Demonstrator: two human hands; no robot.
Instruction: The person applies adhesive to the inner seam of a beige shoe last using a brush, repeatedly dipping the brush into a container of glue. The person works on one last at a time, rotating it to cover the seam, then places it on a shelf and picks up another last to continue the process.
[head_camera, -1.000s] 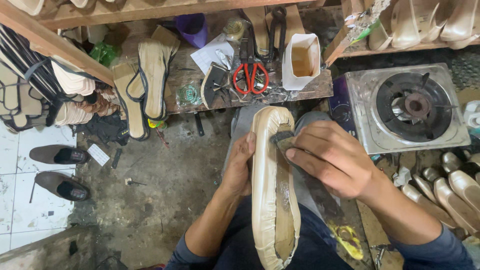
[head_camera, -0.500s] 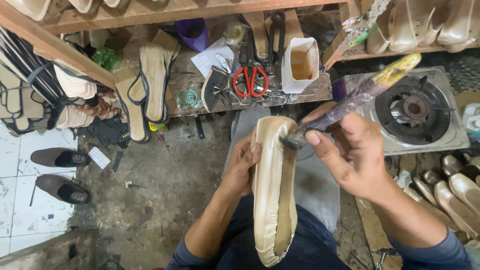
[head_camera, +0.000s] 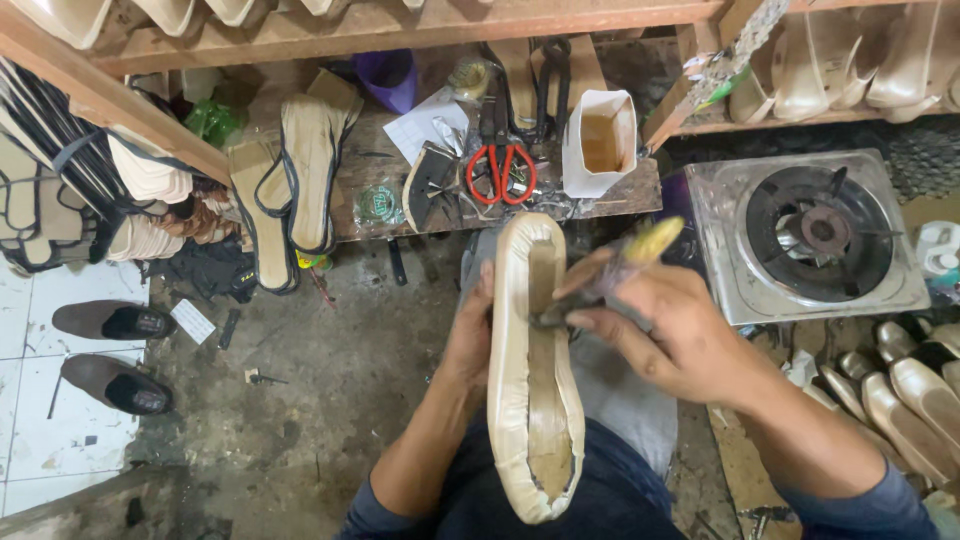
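While left hand (head_camera: 470, 345) steadies shoe (head_camera: 533, 400), brush (head_camera: 610, 275) fills right grip (head_camera: 665, 325).

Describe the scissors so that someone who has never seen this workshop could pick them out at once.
Start at the wooden workbench that runs across the top, left of the gas stove. Near its middle, just left of the white paper bag, lie the scissors. Their bright red handles are the only red among the dark tools.

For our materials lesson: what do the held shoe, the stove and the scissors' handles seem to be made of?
Shoe: likely cream leather or synthetic, wrinkled edges folded over a tan insole.
Stove: shiny steel, with a dark iron-looking burner.
Scissors' handles: red, glossy, probably plastic.
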